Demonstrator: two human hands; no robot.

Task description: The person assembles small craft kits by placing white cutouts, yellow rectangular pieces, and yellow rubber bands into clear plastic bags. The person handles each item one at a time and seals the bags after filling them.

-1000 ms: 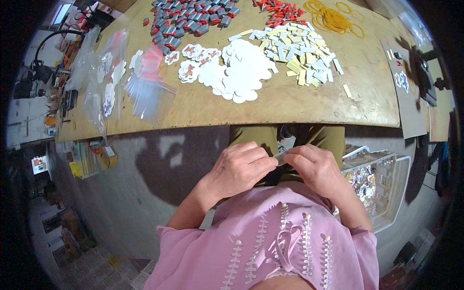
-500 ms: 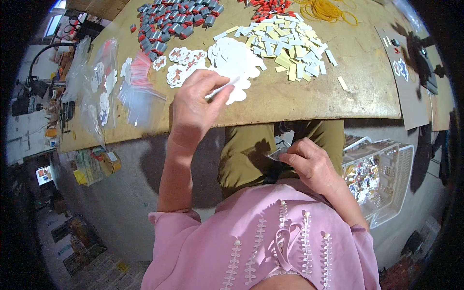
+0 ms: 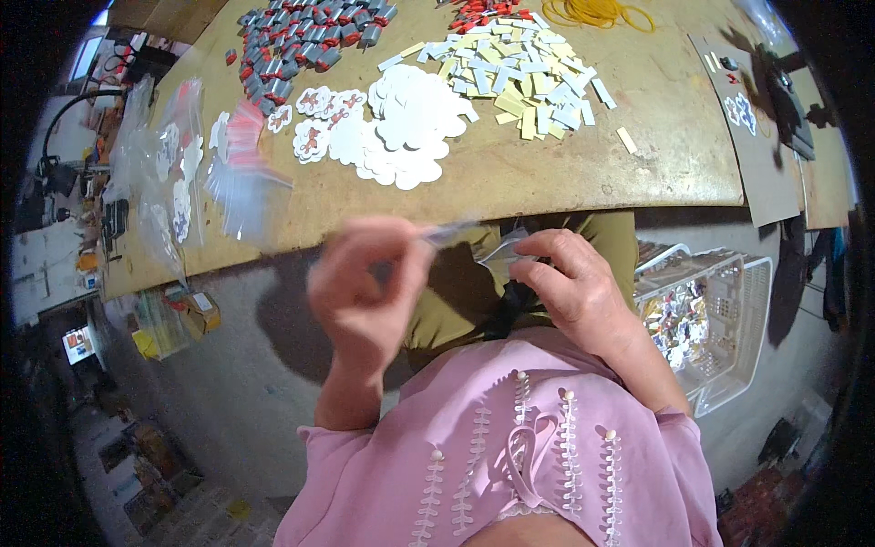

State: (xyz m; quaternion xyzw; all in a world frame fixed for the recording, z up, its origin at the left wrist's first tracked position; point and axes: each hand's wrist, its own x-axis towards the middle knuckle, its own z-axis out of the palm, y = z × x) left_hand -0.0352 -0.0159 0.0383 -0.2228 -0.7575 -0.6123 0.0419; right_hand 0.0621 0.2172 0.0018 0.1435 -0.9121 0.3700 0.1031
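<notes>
Worn tan worktable (image 3: 638, 178), left hand (image 3: 360, 308) pinching a blurred, thin greyish piece (image 3: 450, 231), right hand (image 3: 574, 281) pinching clear, glossy plastic (image 3: 504, 249)

I can't read a word or number anywhere from here. The small box (image 3: 202, 322) by the table's left end has a pale label (image 3: 201, 301), but any writing on it is too small to make out. The cards (image 3: 313, 139) on the table show little reddish-brown figures, and at this size I can't pick out lettering on them. The same goes for the blue-and-white cutouts (image 3: 745, 114) on the board (image 3: 773, 187) to the right. The bright panel (image 3: 79, 345) far off to the left shows only blurred patches of colour, and the printed bits (image 3: 679, 319) in the basket (image 3: 753, 319) are too jumbled to read.
</notes>
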